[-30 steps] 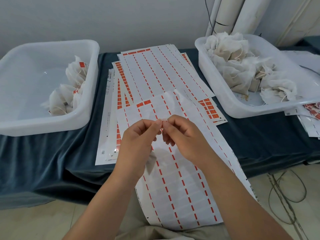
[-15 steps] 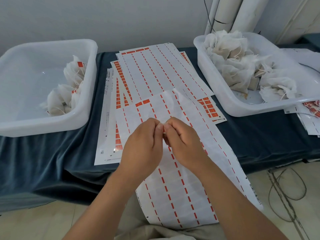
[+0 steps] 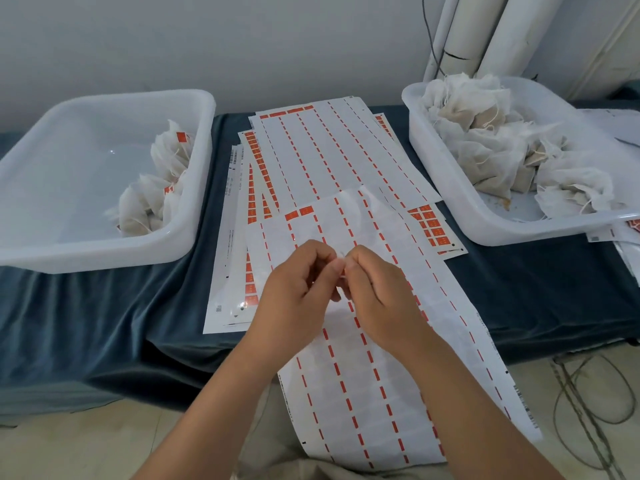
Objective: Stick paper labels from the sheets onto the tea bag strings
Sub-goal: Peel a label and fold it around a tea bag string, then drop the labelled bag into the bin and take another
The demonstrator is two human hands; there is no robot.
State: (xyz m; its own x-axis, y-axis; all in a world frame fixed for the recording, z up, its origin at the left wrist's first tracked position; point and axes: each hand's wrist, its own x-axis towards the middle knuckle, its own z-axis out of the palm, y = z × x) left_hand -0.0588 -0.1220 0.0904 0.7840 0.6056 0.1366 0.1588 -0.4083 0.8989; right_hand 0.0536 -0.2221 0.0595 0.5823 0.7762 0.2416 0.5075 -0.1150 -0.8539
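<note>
My left hand [image 3: 294, 292] and my right hand [image 3: 379, 296] meet fingertip to fingertip above the near label sheet [image 3: 367, 375]. Between the fingertips they pinch a small orange paper label [image 3: 343, 270] with a thin white string; the tea bag itself is hidden behind my hands. The sheet below is mostly peeled, with orange dashes and two orange labels [image 3: 299, 213] left at its top. More label sheets [image 3: 332, 157] lie stacked behind it. Unlabelled tea bags [image 3: 485, 133] fill the right tub [image 3: 446, 202]. Labelled tea bags [image 3: 156, 188] lie in the left tub [image 3: 104, 251].
A dark blue cloth [image 3: 86, 306] covers the table. White pipes [image 3: 485, 32] stand behind the right tub. Loose sheets [image 3: 623, 244] lie at the far right edge. Cables [image 3: 588, 403] coil on the floor at the right. The near sheet hangs over the table's front edge.
My hands have stayed pinched together over the sheet, with the fingertips pressing closer around the label. The view shifted slightly.
</note>
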